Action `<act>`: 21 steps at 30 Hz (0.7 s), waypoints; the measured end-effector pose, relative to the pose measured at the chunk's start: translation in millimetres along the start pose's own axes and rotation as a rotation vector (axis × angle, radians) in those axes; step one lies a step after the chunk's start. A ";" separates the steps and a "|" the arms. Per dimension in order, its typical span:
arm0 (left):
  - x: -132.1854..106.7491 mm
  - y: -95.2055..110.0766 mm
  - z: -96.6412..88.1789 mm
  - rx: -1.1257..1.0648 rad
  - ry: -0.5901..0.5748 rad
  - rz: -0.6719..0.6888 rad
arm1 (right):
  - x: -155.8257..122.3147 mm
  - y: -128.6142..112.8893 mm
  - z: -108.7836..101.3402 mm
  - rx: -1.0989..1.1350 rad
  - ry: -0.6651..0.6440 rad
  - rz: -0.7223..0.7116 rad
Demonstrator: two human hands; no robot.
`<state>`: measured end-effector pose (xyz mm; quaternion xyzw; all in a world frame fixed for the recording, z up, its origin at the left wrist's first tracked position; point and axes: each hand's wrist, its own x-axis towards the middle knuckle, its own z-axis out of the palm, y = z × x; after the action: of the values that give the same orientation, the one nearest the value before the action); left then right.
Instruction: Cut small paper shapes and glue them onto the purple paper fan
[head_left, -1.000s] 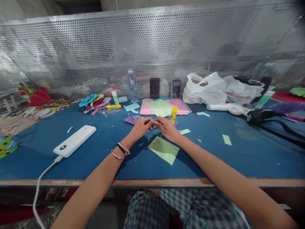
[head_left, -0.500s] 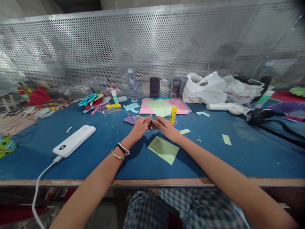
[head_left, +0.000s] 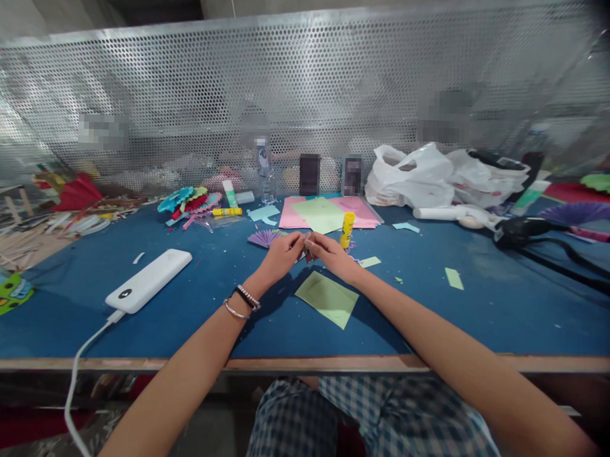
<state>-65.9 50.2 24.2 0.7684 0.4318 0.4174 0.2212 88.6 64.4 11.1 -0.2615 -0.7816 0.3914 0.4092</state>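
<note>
My left hand (head_left: 284, 250) and my right hand (head_left: 329, 251) meet over the blue table, fingertips pinched together. Whatever they pinch is hidden by the fingers and too small to make out. Just beyond my left hand lies a purple pleated paper fan (head_left: 263, 238). A yellow glue stick (head_left: 347, 230) stands upright behind my right hand. Below the hands, nearer the table's front edge, rest overlapping light green paper pieces (head_left: 327, 300). Pink paper sheets (head_left: 291, 215) with a green sheet (head_left: 321, 214) on top lie farther back.
A white power bank (head_left: 150, 280) with a cable lies at left. Another yellow glue stick (head_left: 227, 212) lies near colourful paper flowers (head_left: 188, 204). White plastic bags (head_left: 411, 175) and black straps (head_left: 549, 244) occupy the right. A perforated metal panel (head_left: 189, 98) closes off the back.
The fingertips have shifted slightly against each other, the left fingers curling a little more. The things on the table stay where they were.
</note>
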 end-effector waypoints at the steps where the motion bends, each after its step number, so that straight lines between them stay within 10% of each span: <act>1: -0.1 -0.1 0.0 0.008 0.005 0.004 | 0.3 0.5 0.0 0.002 0.000 0.005; 21: 0.7 0.0 -0.6 -0.050 -0.018 -0.011 | 1.3 0.7 -1.8 0.148 -0.034 0.124</act>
<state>-66.2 50.7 24.8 0.7640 0.4236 0.4197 0.2465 89.6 66.4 11.7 -0.2716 -0.7397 0.4772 0.3891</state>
